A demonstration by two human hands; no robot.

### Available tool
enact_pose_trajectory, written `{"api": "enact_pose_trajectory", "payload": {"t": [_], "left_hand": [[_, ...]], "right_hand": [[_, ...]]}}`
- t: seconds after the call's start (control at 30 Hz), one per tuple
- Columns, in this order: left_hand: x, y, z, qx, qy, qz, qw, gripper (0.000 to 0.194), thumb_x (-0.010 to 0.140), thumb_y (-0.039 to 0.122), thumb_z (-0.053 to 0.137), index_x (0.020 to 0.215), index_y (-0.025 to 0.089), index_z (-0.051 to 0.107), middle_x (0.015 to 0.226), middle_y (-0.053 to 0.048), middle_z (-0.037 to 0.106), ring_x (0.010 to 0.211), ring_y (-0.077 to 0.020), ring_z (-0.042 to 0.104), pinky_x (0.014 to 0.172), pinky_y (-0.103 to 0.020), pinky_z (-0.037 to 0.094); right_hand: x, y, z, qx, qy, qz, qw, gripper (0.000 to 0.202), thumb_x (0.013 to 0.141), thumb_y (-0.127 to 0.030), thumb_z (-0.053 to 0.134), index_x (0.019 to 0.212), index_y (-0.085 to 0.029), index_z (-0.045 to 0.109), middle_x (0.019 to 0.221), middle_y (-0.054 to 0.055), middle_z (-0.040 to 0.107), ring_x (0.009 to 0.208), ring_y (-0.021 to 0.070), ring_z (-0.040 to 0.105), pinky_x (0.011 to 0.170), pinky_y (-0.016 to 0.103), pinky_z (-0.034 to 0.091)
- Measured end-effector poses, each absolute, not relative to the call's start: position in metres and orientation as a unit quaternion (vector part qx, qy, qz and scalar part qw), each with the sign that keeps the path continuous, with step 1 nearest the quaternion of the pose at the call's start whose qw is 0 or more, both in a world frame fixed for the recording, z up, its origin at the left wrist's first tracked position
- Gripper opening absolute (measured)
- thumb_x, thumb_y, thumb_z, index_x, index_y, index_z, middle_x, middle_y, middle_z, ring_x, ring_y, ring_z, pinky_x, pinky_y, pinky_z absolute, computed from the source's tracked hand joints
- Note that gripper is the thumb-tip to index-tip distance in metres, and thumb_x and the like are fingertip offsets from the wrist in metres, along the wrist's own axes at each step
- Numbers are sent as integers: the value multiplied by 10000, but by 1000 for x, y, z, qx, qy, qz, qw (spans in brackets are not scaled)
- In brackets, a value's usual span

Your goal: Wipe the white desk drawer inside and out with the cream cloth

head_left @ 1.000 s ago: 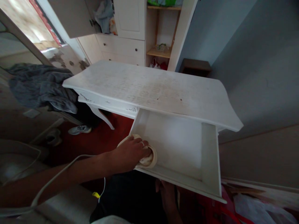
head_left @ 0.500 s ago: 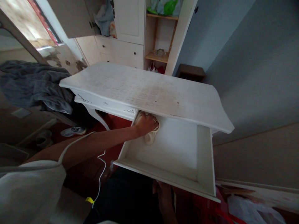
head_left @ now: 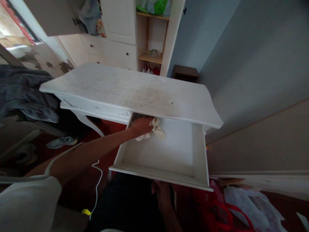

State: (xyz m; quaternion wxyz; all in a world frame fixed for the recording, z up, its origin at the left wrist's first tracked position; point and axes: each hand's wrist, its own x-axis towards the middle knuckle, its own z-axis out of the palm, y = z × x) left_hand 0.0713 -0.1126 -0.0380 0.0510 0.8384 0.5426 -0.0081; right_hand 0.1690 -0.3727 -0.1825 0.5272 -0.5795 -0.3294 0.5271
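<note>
A white drawer [head_left: 160, 161] stands pulled out of the white desk [head_left: 108, 82]. Inside its back left corner, my left hand [head_left: 142, 126] is closed on a cream cloth [head_left: 158, 130] that bunches out on both sides of the fingers and lies against the drawer floor. My right hand [head_left: 161, 190] is at the lower edge of the drawer front, its fingers curled against it and partly hidden by it. Dark smudges and a few small specks mark the desktop.
A white cabinet [head_left: 118, 22] with an open door stands behind the desk. Grey fabric [head_left: 26, 91] is heaped at the left, above a shoe [head_left: 62, 142]. A white cable [head_left: 97, 190] hangs beside my legs. Red bags [head_left: 217, 209] and a white plastic bag [head_left: 251, 206] lie at lower right.
The view has swung so the desk appears further left. My left hand has turned slightly, and the cloth now spreads to its right and below. The right hand remains at the drawer front.
</note>
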Motion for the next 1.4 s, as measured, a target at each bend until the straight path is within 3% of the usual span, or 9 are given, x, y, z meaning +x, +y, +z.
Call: {"api": "enact_pose_trajectory", "payload": {"t": [0.13,0.3,0.43,0.7,0.93,1.13,1.4], "left_hand": [[85,-115,-46,800,598,42,30,452,879,458,450,1196,170,597,1150,-172,661,1053,-346,609,863,-488,459],[117,-118,-58,771,629,102,13,426,911,411,401,1115,134,653,1142,-197,655,1131,-369,533,902,-527,383],[140,-120,-60,765,635,108,27,414,918,389,407,1136,134,650,1121,-198,661,1113,-364,530,913,-517,351],[204,-130,-64,816,563,127,40,398,900,368,450,1179,126,598,1148,-201,633,1103,-370,528,899,-517,352],[247,-139,-67,904,411,115,36,351,882,356,489,1164,201,630,1249,-155,594,1209,-364,439,1013,-576,240],[257,-153,-65,928,360,74,56,366,850,302,509,1161,169,650,1254,-169,588,1116,-361,494,946,-558,305],[243,-208,-60,967,228,-30,107,328,756,342,610,996,145,713,1159,-188,614,1049,-362,558,811,-511,469]], "right_hand": [[169,-372,-179,-534,-299,563,556,433,828,-591,551,722,-187,663,470,-33,497,451,116,436,497,258,338],[167,-370,-171,-523,-245,572,583,385,765,-571,634,746,-187,664,630,-3,621,450,98,444,473,250,335],[167,-370,-172,-517,-256,578,578,392,785,-564,615,755,-181,691,535,-13,570,433,102,434,470,250,307],[171,-369,-170,-531,-275,589,544,419,798,-590,577,754,-190,696,478,-16,526,443,124,449,477,258,315],[172,-367,-164,-545,-290,595,515,435,798,-611,543,688,-210,669,454,-26,493,444,123,438,509,265,347],[172,-366,-166,-537,-279,605,517,443,756,-628,542,611,-215,610,437,-23,480,436,123,418,497,268,333],[171,-359,-159,-533,-270,604,528,492,700,-657,562,474,-223,506,406,-23,463,406,112,424,469,256,339]]}}
